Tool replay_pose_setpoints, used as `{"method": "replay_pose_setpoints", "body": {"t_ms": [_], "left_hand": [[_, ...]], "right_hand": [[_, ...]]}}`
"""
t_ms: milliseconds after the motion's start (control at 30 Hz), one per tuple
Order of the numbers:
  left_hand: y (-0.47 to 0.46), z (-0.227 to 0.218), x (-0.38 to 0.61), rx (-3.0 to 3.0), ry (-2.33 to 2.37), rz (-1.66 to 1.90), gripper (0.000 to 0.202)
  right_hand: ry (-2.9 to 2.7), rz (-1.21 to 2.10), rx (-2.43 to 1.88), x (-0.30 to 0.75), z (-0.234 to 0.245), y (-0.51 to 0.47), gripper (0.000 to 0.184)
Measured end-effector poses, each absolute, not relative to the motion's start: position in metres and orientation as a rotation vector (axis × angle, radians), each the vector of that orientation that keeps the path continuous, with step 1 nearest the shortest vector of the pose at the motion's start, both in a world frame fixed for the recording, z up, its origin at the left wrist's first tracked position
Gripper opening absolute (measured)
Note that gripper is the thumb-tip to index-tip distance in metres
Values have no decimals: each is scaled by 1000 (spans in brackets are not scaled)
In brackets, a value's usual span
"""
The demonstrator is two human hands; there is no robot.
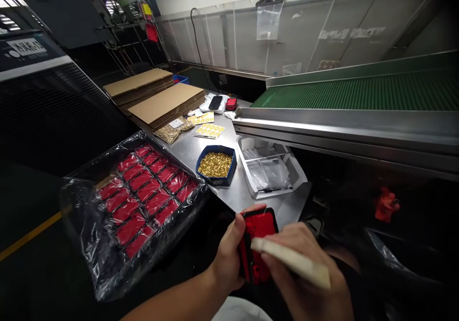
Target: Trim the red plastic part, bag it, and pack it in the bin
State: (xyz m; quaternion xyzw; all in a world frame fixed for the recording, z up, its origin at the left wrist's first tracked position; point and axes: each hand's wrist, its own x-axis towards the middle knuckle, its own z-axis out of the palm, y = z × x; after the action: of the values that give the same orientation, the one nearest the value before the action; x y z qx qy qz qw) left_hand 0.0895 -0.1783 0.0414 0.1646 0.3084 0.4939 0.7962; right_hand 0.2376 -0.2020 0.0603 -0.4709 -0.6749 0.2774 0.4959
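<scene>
My left hand (229,251) grips a red plastic part with a black rim (258,223) by its left side, tilted up toward me. Over its face, my right hand (308,268) is closed around a pale, flat-ended stick-like tool (292,259). The tool's tip lies at the part's middle, though I cannot tell whether it touches. Some of the red part is hidden behind my right fingers and the tool. Past my hands, a blue tray of small brass-coloured pieces (215,164) stands on the metal table (229,196).
A plastic-lined box (89,225) at left holds rows of red parts (138,175). A white box (268,168) contains clear bags and a pen. Cardboard stacks (167,103), sticker sheets (210,130) and a phone (215,102) lie farther back. A green conveyor (358,94) rises at right.
</scene>
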Motion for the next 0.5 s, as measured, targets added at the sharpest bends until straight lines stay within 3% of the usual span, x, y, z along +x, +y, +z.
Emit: {"method": "replay_pose_setpoints", "body": {"t_ms": [367, 433, 500], "left_hand": [[-176, 36, 91, 358, 685, 1002, 60], [-174, 35, 89, 283, 641, 969, 64], [-172, 34, 84, 192, 582, 951, 68]], "right_hand": [[-1617, 650, -1145, 236, 62, -199, 16], [-1451, 640, -1360, 244, 51, -191, 12], [-1126, 577, -1696, 261, 26, -176, 32]]}}
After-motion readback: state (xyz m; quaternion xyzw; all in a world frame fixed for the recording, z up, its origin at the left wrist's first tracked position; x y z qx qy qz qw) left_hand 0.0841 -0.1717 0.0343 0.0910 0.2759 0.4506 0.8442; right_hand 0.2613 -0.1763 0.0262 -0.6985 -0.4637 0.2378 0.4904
